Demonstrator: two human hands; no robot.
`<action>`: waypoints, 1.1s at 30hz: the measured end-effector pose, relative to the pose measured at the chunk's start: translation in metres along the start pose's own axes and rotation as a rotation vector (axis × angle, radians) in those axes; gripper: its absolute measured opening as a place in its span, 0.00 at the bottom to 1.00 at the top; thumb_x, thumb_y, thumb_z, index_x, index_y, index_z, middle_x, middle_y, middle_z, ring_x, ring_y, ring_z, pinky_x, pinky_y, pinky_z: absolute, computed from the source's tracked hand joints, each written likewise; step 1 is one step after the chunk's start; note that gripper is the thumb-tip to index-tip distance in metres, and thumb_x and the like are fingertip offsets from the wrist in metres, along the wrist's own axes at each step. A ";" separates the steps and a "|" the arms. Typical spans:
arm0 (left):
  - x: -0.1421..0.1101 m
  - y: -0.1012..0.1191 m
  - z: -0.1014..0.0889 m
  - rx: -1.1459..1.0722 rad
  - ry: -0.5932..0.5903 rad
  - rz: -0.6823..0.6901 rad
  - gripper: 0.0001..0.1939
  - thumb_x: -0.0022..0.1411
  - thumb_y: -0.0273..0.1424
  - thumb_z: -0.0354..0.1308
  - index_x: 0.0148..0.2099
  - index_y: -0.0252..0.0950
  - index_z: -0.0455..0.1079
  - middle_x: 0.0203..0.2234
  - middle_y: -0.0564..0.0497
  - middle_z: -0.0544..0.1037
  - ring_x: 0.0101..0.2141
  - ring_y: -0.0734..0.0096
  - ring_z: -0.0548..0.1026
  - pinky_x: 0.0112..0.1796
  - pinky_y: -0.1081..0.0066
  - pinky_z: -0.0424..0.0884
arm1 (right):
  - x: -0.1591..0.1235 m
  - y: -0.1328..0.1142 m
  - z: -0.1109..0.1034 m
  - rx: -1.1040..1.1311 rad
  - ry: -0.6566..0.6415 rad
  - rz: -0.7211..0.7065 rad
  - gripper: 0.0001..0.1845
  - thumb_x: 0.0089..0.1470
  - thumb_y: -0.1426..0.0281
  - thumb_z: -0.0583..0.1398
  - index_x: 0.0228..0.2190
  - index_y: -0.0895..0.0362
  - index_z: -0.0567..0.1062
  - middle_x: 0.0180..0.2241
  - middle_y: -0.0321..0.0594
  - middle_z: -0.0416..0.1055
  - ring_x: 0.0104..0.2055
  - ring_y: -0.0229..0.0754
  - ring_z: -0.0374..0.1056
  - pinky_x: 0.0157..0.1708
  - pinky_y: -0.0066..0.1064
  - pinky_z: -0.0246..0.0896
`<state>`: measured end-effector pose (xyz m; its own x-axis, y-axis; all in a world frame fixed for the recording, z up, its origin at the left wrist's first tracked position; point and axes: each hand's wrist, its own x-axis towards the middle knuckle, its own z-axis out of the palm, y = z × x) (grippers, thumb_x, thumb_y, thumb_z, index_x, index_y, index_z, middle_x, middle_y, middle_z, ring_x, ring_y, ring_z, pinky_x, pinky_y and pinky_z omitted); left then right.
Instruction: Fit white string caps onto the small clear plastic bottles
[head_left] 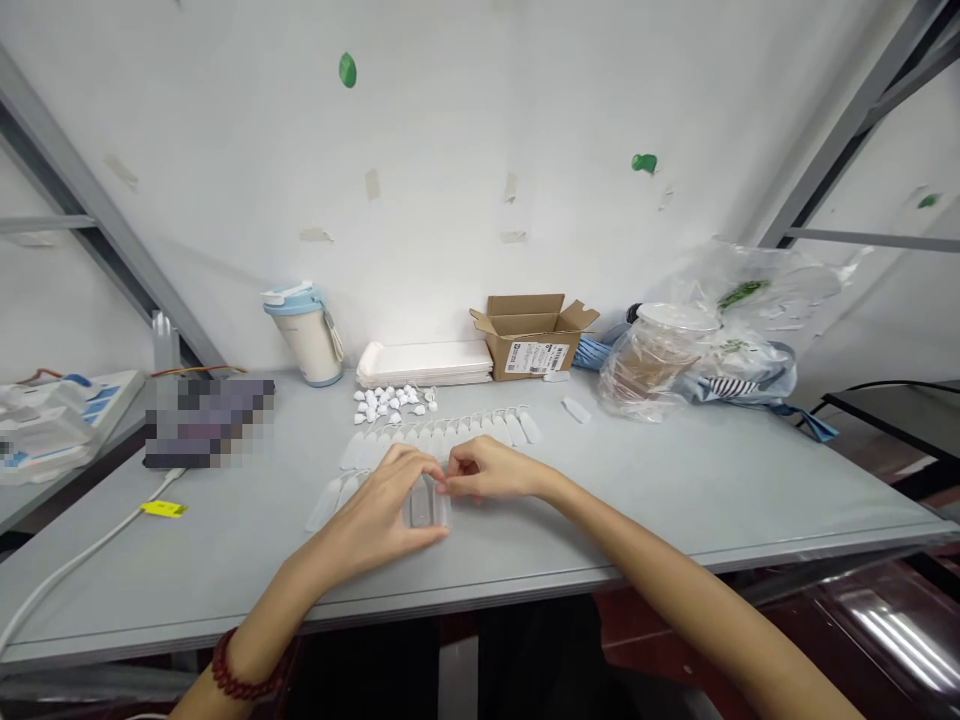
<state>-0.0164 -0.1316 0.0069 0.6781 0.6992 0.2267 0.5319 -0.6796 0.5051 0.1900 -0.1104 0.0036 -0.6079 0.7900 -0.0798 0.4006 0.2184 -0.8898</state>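
The grey table (675,490) extends across the view, with a white wall (450,130) behind it. Seen from the room, a clear plastic bag (645,370) stands toward the table's right end. An open carton (529,350) sits by the wall, just right of a white stack (427,362); a cream tumbler (306,335) with a blue lid stands left of the stack.

The left hand (394,505) is open over the near part of the table, its thumb and fingertips apart at opposite ends of the clear pieces (421,503); whether they press on them cannot be told. The right hand (484,468) meets it from the right, thumb and index tips drawn together at the wall-side end of the rightmost piece (whether anything is gripped between them cannot be told).

The clear pieces lie flat, side by side. Their long axes run from the near table edge toward the wall, with the narrower ends wallward. The upper row (450,432) of similar pieces lies beyond the hands, its thin loops facing the wall; its rightmost piece leans left at the wall end. A single piece (576,410) lies apart, axis diagonal. Small white parts (386,400) cluster before the stack.
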 end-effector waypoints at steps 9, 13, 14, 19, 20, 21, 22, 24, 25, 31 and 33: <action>0.001 -0.005 0.003 0.010 -0.002 -0.077 0.16 0.51 0.36 0.61 0.43 0.40 0.66 0.40 0.49 0.71 0.42 0.60 0.69 0.42 0.62 0.69 | 0.003 0.007 -0.009 -0.128 -0.145 0.031 0.14 0.44 0.62 0.65 0.25 0.61 0.73 0.20 0.32 0.68 0.24 0.32 0.62 0.24 0.23 0.55; 0.000 -0.008 0.002 0.015 -0.001 -0.081 0.16 0.51 0.37 0.60 0.43 0.41 0.66 0.39 0.49 0.70 0.40 0.61 0.69 0.41 0.62 0.69 | 0.004 0.006 -0.006 -0.104 -0.131 0.033 0.13 0.44 0.63 0.65 0.26 0.61 0.74 0.20 0.31 0.67 0.23 0.31 0.61 0.24 0.23 0.55; 0.000 -0.008 0.002 0.011 -0.003 -0.076 0.16 0.52 0.37 0.60 0.43 0.41 0.66 0.39 0.49 0.70 0.41 0.61 0.69 0.41 0.62 0.69 | 0.004 0.006 -0.006 -0.104 -0.125 0.030 0.12 0.45 0.64 0.65 0.27 0.61 0.74 0.20 0.31 0.67 0.23 0.31 0.61 0.24 0.23 0.55; 0.002 -0.005 0.000 0.009 -0.026 -0.061 0.14 0.53 0.35 0.59 0.42 0.40 0.65 0.40 0.48 0.69 0.43 0.60 0.68 0.43 0.61 0.68 | 0.004 0.006 -0.005 -0.117 -0.115 0.028 0.11 0.46 0.66 0.64 0.28 0.61 0.75 0.21 0.32 0.67 0.23 0.31 0.61 0.24 0.23 0.54; 0.002 -0.005 -0.001 0.014 -0.035 -0.065 0.14 0.53 0.35 0.59 0.43 0.40 0.65 0.40 0.48 0.69 0.43 0.60 0.68 0.43 0.61 0.68 | 0.004 0.007 -0.005 -0.117 -0.115 0.025 0.11 0.46 0.65 0.64 0.28 0.61 0.75 0.21 0.32 0.67 0.23 0.31 0.61 0.24 0.23 0.54; 0.003 -0.004 -0.002 0.020 -0.043 -0.068 0.14 0.53 0.35 0.59 0.43 0.40 0.65 0.40 0.48 0.69 0.43 0.60 0.68 0.43 0.61 0.68 | 0.005 0.008 -0.005 -0.116 -0.114 0.023 0.11 0.46 0.65 0.64 0.28 0.61 0.75 0.21 0.32 0.67 0.23 0.32 0.61 0.24 0.23 0.54; 0.003 -0.004 -0.003 0.027 -0.053 -0.071 0.14 0.53 0.34 0.59 0.43 0.40 0.65 0.40 0.48 0.69 0.44 0.59 0.68 0.43 0.61 0.68 | 0.005 0.009 -0.004 -0.114 -0.110 0.023 0.11 0.46 0.65 0.64 0.28 0.61 0.75 0.21 0.32 0.67 0.23 0.32 0.61 0.24 0.23 0.54; 0.002 -0.004 -0.004 0.037 -0.066 -0.069 0.14 0.53 0.34 0.59 0.43 0.40 0.65 0.41 0.48 0.69 0.45 0.59 0.67 0.44 0.61 0.68 | 0.006 0.010 -0.003 -0.112 -0.103 0.023 0.11 0.46 0.65 0.64 0.28 0.62 0.75 0.21 0.32 0.68 0.23 0.32 0.61 0.24 0.23 0.54; 0.002 -0.005 -0.004 0.040 -0.070 -0.066 0.14 0.53 0.34 0.59 0.43 0.40 0.65 0.41 0.48 0.70 0.46 0.59 0.67 0.45 0.61 0.68 | 0.006 0.010 -0.003 -0.112 -0.101 0.022 0.11 0.46 0.65 0.64 0.28 0.62 0.75 0.21 0.32 0.68 0.23 0.32 0.61 0.23 0.23 0.54; 0.001 -0.009 -0.005 0.060 -0.082 -0.047 0.13 0.53 0.34 0.59 0.42 0.40 0.64 0.42 0.48 0.70 0.48 0.58 0.65 0.46 0.60 0.67 | 0.006 0.010 -0.003 -0.117 -0.097 0.003 0.11 0.46 0.66 0.64 0.28 0.62 0.75 0.19 0.31 0.66 0.22 0.31 0.60 0.23 0.22 0.53; 0.002 -0.009 -0.005 0.065 -0.095 -0.042 0.13 0.53 0.34 0.59 0.42 0.39 0.64 0.43 0.47 0.70 0.48 0.58 0.65 0.46 0.60 0.67 | 0.006 0.010 -0.003 -0.122 -0.092 0.004 0.11 0.46 0.66 0.65 0.28 0.62 0.75 0.19 0.30 0.65 0.22 0.30 0.59 0.23 0.22 0.52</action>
<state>-0.0226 -0.1230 0.0071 0.6978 0.7054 0.1245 0.5910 -0.6652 0.4564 0.1925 -0.1020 -0.0040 -0.6642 0.7363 -0.1293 0.4802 0.2877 -0.8287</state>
